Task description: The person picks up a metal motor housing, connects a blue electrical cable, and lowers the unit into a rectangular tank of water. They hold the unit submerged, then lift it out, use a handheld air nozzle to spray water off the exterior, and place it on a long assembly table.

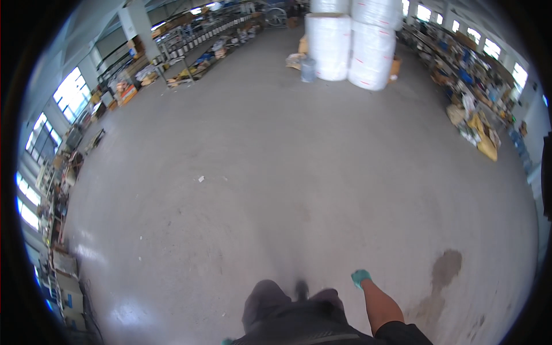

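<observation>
My right hand (361,278), in a green glove, hangs out in front of my right thigh, above the grey floor (241,149). It touches nothing that I can see. Its fingers are too small and blurred to show whether they are curled or apart. Of my left hand (227,341) only a sliver of green glove shows at the lower edge, beside my dark clothing. Its fingers are hidden. My knees and one dark shoe appear between the two hands.
Tall white wrapped rolls (328,46) stand stacked ahead, with a blue water jug (308,69) beside them. Cluttered shelving (201,63) lines the far left. Sacks (484,136) lie along the right. A dark stain (447,268) and a white scrap (201,179) mark the floor.
</observation>
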The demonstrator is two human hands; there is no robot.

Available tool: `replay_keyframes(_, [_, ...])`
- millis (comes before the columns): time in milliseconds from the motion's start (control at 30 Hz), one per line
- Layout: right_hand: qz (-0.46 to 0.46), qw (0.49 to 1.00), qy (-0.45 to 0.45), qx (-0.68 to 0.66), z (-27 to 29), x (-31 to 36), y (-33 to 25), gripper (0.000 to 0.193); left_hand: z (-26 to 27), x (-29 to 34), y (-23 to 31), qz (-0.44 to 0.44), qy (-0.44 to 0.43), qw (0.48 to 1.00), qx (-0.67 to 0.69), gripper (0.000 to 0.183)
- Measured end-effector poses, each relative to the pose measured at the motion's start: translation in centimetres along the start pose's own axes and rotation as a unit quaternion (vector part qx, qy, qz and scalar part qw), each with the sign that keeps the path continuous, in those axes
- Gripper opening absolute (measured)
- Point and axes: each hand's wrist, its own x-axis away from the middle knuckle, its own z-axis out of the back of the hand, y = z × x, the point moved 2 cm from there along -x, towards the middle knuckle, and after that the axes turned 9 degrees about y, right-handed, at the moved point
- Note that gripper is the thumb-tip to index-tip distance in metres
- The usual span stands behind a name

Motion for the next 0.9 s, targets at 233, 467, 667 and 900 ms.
replay_keyframes(233, [0.037, 0.933, 0.219, -0.282, 35.3, -32.8, -22.1, 0.032, 12.3, -17.7, 1.0, 0.192, -0.088, 0.953, 0.217, 0.038])
replay_keyframes(467, [-0.109, 0.976, -0.003, -0.187, 29.7, -50.5, -13.8, 0.024, 50.0, -53.5, -3.3, 0.197, 0.145, 0.944, 0.221, 0.045])
replay_keyframes(667, [-0.136, 0.949, -0.283, -0.042, 25.6, -57.4, -9.0, 0.027, 95.5, -71.2, -4.8, 0.097, 0.409, 0.746, 0.516, 0.029])
replay_keyframes(900, [-0.048, 0.951, -0.305, 0.0, 40.3, -88.0, -20.8, 0.041, 104.8, -91.8, -11.1, 0.186, 0.361, 0.824, 0.394, 0.033])
